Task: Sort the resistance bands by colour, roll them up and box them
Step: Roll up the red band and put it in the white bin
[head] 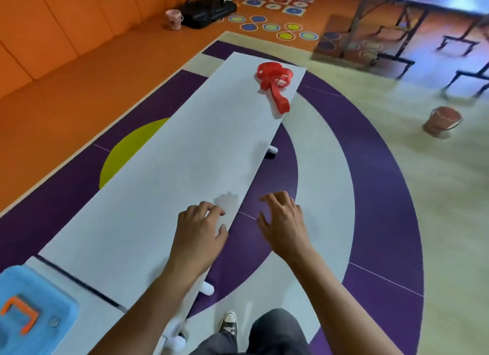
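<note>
A tangle of red resistance bands [275, 82] lies at the far right end of a long white table [164, 185], with one loop trailing toward the table's right edge. My left hand [198, 230] hovers over the near part of the table, fingers loosely bent and holding nothing. My right hand [284, 223] is stretched out beyond the table's right edge, above the floor, fingers spread and empty. Both hands are far from the bands. A blue box [31, 309] with an orange handle sits at the near left corner.
A small brown bucket [442, 121] stands on the floor at the right. Folding tables and bench legs [397, 31] fill the back right. A black stand base [209, 10] and a pink cup [174, 18] sit by the orange wall. My shoe [227, 323] is beside the table.
</note>
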